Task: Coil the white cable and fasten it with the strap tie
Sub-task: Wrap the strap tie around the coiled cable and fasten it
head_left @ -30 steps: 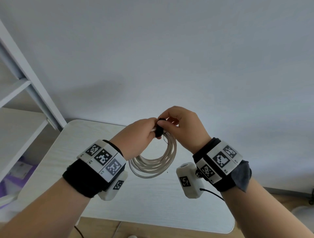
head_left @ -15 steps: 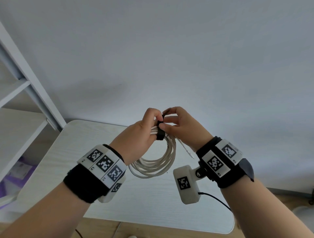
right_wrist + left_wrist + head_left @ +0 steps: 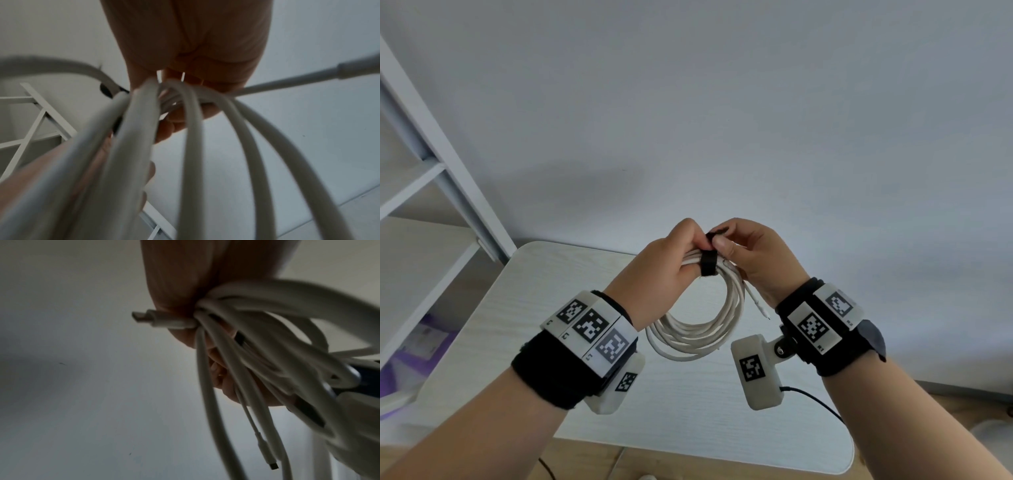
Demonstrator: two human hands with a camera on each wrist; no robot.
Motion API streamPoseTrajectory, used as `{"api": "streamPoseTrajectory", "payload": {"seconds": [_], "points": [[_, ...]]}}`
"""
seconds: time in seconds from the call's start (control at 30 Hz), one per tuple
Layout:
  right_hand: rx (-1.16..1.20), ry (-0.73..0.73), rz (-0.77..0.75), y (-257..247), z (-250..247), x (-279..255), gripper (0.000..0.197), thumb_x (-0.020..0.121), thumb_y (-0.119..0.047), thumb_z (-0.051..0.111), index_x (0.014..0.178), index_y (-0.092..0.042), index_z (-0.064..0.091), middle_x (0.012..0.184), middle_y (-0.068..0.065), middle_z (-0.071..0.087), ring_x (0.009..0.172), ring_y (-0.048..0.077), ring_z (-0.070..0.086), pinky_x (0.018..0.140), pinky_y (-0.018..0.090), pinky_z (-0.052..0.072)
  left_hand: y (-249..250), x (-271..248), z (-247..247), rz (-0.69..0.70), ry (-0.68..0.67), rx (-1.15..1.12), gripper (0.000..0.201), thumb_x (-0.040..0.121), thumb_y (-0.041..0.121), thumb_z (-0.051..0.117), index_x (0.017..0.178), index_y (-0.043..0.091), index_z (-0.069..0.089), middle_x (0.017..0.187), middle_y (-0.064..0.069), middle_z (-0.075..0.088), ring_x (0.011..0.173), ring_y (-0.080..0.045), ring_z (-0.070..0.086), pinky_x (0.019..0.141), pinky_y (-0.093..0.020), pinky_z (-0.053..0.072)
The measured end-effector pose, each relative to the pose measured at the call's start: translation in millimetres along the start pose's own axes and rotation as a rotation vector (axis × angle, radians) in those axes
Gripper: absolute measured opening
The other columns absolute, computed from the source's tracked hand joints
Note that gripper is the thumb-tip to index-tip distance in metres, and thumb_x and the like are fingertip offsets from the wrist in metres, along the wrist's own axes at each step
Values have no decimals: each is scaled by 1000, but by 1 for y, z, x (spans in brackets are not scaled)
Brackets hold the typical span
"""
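Note:
The white cable [image 3: 698, 329] hangs as a coil of several loops in the air above the table. My left hand [image 3: 671, 260] grips the top of the coil. A black strap tie [image 3: 708, 263] is wrapped round the bundle beside my left fingers. My right hand [image 3: 739, 250] pinches the strap's free end just above the bundle. One connector end [image 3: 758, 305] dangles at the right of the coil. The left wrist view shows the loops [image 3: 257, 340] bunched in my fist and a plug [image 3: 156, 319] sticking out left. The right wrist view shows the blurred loops [image 3: 191, 146] close up.
A pale wooden table [image 3: 544, 308] lies below the hands, against a plain grey wall. A white shelf frame [image 3: 448, 164] stands at the left with purple items low down. A thin black wire [image 3: 815, 401] runs from my right wrist camera.
Both hands have risen a little with the coil. The strap now shows wrapped round the bundle, and my right fingers have moved up to pinch its free end.

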State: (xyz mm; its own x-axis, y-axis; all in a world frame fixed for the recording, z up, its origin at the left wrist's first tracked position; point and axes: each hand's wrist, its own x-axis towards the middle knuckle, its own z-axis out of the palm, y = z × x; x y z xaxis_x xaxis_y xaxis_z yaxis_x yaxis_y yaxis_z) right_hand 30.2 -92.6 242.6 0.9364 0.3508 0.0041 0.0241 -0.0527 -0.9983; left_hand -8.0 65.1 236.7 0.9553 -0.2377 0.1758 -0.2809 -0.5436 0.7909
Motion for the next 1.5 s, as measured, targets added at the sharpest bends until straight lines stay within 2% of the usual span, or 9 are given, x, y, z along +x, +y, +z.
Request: {"api": "streamPoseTrajectory", "payload": {"seconds": [0.13, 0.23, 0.37, 0.57, 0.77, 0.93, 1.27, 1.4, 1.5], "points": [[-52, 57, -8, -3, 2, 4, 22, 89, -7, 54, 68, -13, 58, 69, 3, 58, 60, 12, 56, 54, 20, 47, 5, -2, -1, 1, -10, -15, 17, 88, 22, 58, 89, 33, 44, 90, 3, 69, 78, -19, 63, 71, -39, 50], [-45, 57, -23, -5, 2, 6, 17, 87, 0, 54, 74, -10, 57, 72, 5, 59, 68, 19, 57, 69, 31, 51, 5, -3, -1, -18, -23, -4, 17, 88, 24, 57, 89, 36, 46, 90, 1, 69, 78, -22, 63, 73, -44, 50], [-43, 81, -31, -7, 1, 8, 17, 82, 5, 58, 78, -11, 58, 65, -2, 61, 65, 22, 56, 75, 40, 52, 2, -6, 1, -34, -36, 11, 15, 89, 24, 55, 91, 36, 47, 89, -1, 70, 57, -7, 55, 60, -27, 48], [-8, 62, 34, -13, -2, 7, 12, 85, 4, 55, 83, -8, 54, 70, 4, 60, 58, 17, 60, 57, 26, 56, 3, -7, 3, -19, 6, -1, 28, 90, 11, 54, 108, 31, 57, 88, 9, 68, 65, 9, 57, 60, -10, 42], [-82, 30, 116, -15, -3, 3, 7, 89, 0, 51, 89, -8, 52, 76, 4, 63, 56, 15, 63, 47, 23, 52, 3, -8, 3, -26, 12, 16, 23, 90, 12, 53, 108, 25, 60, 93, 8, 71, 88, -7, 64, 79, -31, 51], [-130, 39, 118, -17, -1, 4, 8, 90, -1, 48, 93, -7, 51, 78, 5, 61, 53, 12, 61, 44, 22, 50, 8, -8, 3, 3, -4, 82, 23, 92, 10, 49, 109, 23, 59, 86, 13, 66, 85, -5, 60, 75, -21, 46], [-316, 181, -134, -26, 5, 5, 26, 81, 7, 53, 69, -15, 48, 70, 7, 64, 60, 20, 58, 58, 26, 51, 14, -6, -6, -16, 5, 98, 22, 93, 9, 45, 106, 20, 60, 81, 11, 62, 78, -11, 58, 69, -23, 44], [-363, 243, -220, -31, 13, -2, 28, 79, 7, 54, 67, -19, 49, 67, -1, 65, 61, 12, 60, 63, 23, 52, 14, -4, -8, -44, 83, 14, 9, 90, 21, 55, 95, 21, 63, 70, 14, 54, 57, 5, 52, 55, -9, 39], [-462, 229, -271, -30, 19, -9, 25, 78, 3, 58, 68, -19, 53, 71, -2, 67, 70, 13, 63, 65, 21, 50, 13, -2, -8, -87, 102, -15, 3, 88, 27, 60, 88, 24, 60, 74, 12, 47, 48, -3, 50, 51, -7, 38]]}}
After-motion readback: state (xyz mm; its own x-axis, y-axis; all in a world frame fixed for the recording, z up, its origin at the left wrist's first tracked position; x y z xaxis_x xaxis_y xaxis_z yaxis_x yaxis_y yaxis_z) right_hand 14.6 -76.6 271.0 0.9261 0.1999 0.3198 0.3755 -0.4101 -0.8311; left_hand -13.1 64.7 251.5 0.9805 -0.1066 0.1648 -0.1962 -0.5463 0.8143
